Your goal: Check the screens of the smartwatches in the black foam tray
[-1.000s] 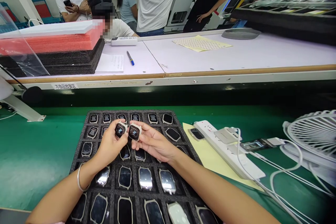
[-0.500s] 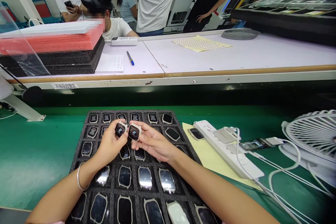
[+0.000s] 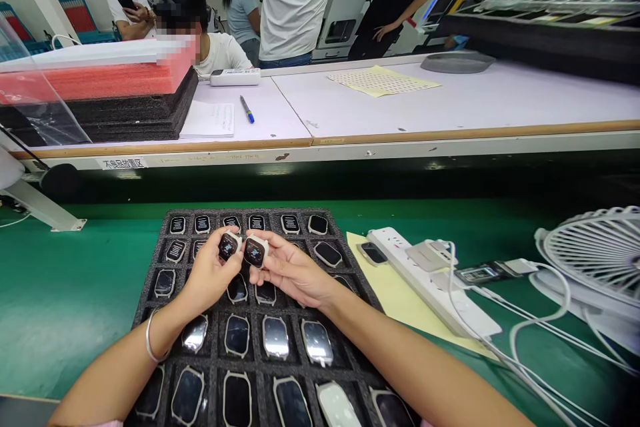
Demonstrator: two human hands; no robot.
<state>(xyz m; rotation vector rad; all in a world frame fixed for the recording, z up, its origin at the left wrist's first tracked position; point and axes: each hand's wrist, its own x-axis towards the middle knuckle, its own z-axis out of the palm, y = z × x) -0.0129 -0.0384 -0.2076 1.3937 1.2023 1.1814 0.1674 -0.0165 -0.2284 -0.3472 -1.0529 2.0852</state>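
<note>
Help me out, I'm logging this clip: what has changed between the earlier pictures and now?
Behind the foam stack, a co-worker's head has turned toward the picture's left. Nothing was taken hold of or let go: the left hand holds one watch, the right hand another watch, side by side above the foam tray, as before.

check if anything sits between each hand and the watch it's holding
Nothing visible does: the left hand grips the left watch directly, and the right hand grips the right watch, both above the foam tray.
</note>
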